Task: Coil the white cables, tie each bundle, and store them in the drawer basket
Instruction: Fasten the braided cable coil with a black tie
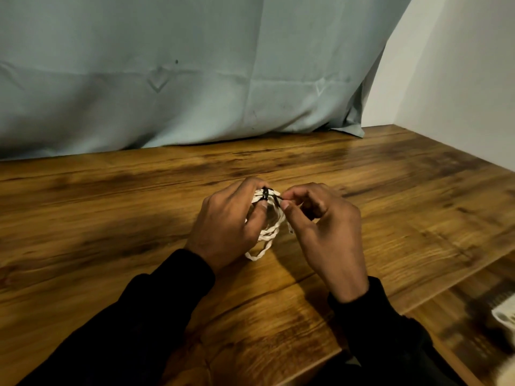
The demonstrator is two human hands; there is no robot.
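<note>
Tying is in hand — above the wooden table, the left hand grips the coiled white cable while the right hand pinches the black tie — next, probably, cinch it.

Wood-grain surface, dark streaks in the finish. Pale blue-grey cloth hangs behind it, creased, its hem meeting the far edge. White wall at right, beside the cloth.

Two bare hands, left and right, meet over one brown wooden table. Between them sits one coiled white cable bundle with one black tie. One pale blue cloth hangs at the far side.
</note>
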